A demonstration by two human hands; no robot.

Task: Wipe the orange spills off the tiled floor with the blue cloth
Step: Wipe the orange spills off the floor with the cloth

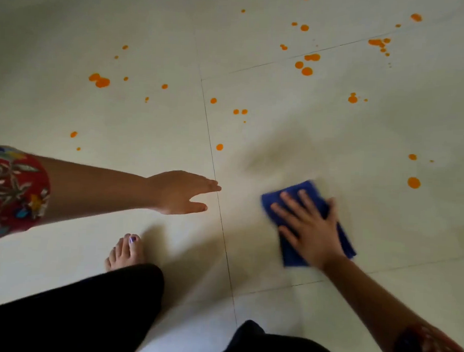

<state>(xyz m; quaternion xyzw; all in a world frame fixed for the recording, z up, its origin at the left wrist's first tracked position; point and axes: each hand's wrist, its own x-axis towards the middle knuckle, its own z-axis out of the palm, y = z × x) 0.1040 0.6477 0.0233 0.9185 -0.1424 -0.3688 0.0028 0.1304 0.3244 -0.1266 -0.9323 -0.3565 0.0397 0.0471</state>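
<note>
My right hand (pixel 308 227) lies flat with spread fingers on the folded blue cloth (pixel 288 254), pressing it onto the pale tiled floor (pixel 279 151) at the lower right; the cloth looks slightly blurred. My left hand (pixel 179 192) hovers empty over the floor to the cloth's left, fingers stretched out near a tile joint. Orange spills dot the floor beyond both hands: a double blob (pixel 100 80) at the upper left, drops (pixel 219 147) near the centre, a larger spot (pixel 413 182) right of the cloth, and several clusters (pixel 307 64) at the upper right.
My bare left foot (pixel 126 251) and black trouser legs (pixel 73 315) fill the bottom of the view. A dark tile joint (pixel 217 191) runs from the top centre down between my hands. The floor around the cloth shows a faint smear.
</note>
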